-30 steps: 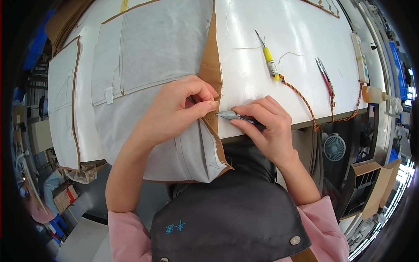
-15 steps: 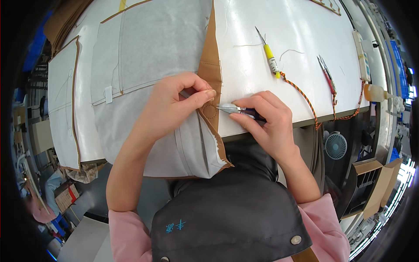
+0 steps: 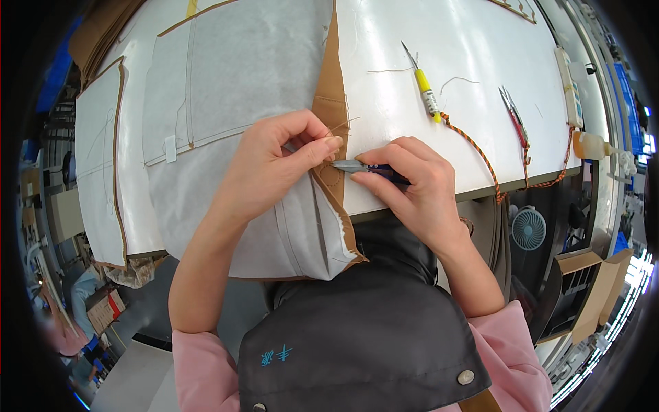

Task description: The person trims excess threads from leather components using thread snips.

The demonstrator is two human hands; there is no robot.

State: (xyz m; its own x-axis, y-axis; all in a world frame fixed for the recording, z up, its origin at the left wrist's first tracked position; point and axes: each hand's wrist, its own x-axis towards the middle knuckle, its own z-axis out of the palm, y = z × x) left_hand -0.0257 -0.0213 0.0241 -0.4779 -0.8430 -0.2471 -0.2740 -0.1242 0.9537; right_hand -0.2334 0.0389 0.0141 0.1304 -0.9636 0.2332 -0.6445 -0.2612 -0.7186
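Note:
A large grey-backed panel (image 3: 240, 75) with stitched seams lies over the white table and hangs past its near edge. Along its right side runs a brown strip (image 3: 331, 96) with a stitched circle. My left hand (image 3: 285, 151) is closed in a pinch on a thin brown thread (image 3: 345, 125) at this strip, the thread's tail sticking out to the upper right. From the right, my right hand (image 3: 422, 182) grips small dark-handled thread snips (image 3: 354, 165). Their blades look nearly closed, and the tip is at the strip just below my left fingertips.
On the table's right lie a yellow-handled pointed tool (image 3: 427, 93) and red-handled tweezers (image 3: 513, 117), both on braided cords (image 3: 477, 147). Farther right stands an amber bottle (image 3: 589, 146). Another grey panel (image 3: 96, 165) rests at left. A small fan (image 3: 528, 228) is below the table's edge.
The snips have moved slightly left and up, with the tip now nearer my left fingertips. A thread tail now shows above the left fingertips. The panel has stayed in place.

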